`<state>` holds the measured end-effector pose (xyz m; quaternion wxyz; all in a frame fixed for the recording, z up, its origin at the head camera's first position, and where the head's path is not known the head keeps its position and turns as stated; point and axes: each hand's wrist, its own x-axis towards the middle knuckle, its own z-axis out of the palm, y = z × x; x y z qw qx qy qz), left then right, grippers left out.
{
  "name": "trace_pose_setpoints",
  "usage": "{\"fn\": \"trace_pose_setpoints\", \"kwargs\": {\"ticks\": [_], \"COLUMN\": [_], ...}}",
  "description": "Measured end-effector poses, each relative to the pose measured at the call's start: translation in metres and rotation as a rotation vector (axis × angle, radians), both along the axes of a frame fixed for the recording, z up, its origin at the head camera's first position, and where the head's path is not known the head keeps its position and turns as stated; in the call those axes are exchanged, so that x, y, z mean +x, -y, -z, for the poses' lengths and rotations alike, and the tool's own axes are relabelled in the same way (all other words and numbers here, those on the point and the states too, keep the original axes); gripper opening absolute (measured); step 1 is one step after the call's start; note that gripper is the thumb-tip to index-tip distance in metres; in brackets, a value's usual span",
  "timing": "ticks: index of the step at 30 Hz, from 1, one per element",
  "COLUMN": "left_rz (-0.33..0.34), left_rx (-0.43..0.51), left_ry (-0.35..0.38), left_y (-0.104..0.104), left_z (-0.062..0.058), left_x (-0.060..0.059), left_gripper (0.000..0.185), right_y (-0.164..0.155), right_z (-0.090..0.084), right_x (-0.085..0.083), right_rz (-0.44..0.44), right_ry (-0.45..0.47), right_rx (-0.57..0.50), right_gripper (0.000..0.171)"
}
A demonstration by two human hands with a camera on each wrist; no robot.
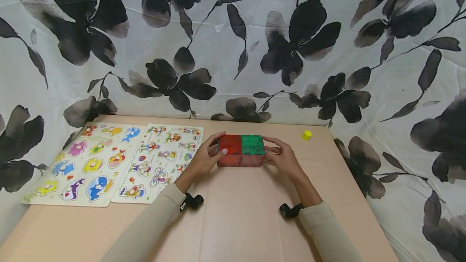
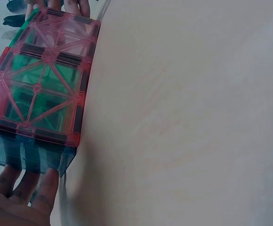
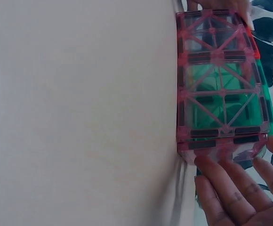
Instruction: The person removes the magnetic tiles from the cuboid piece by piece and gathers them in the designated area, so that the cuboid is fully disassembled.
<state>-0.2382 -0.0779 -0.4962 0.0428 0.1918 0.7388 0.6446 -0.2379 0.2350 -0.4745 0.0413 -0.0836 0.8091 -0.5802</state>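
Observation:
A box of magnetic tiles [image 1: 241, 160] sits on the table in the middle of the head view. Its top shows a red square tile [image 1: 229, 144] beside a green square tile [image 1: 253, 144]; the front is see-through pink. In the left wrist view its left end is a blue tile [image 2: 28, 153]. My left hand [image 1: 202, 157] holds that end, thumb over the front edge and fingers along the side. At the opposite end my right hand [image 1: 285, 157] holds the pink side tile [image 3: 226, 148] with its fingertips, the thumb near the top corner.
Two white sticker sheets [image 1: 120, 181] with colourful cartoon figures lie side by side on the table [image 1: 240, 221] at the left. A small yellow cylinder [image 1: 307, 135] stands near the back right corner. Floral cloth [image 1: 240, 84] hangs behind the table.

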Motion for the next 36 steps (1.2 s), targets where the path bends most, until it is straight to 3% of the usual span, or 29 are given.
{"fn": "trace_pose_setpoints", "kwargs": {"ticks": [15, 22, 30, 36], "left_rz": [0.004, -0.004, -0.008, 0.003], "left_rx": [-0.003, -0.007, -0.015, -0.002], "left_ry": [0.036, 0.038, 0.04, 0.034], "left_y": [0.0, 0.001, 0.002, 0.001], "left_z": [-0.001, -0.001, -0.001, 0.0], "left_x": [0.001, 0.0, 0.0, 0.0], "left_gripper": [0.063, 0.062, 0.063, 0.063], "right_y": [-0.008, -0.014, -0.019, -0.027], "right_z": [0.001, 0.002, 0.001, 0.0], "right_x": [0.002, 0.004, 0.012, 0.016], "right_rz": [-0.014, -0.036, 0.057, 0.119], "right_ry": [0.036, 0.0, 0.002, 0.042], "right_rx": [-0.076, -0.118, 0.037, 0.036], "right_gripper": [0.053, 0.047, 0.045, 0.049]}}
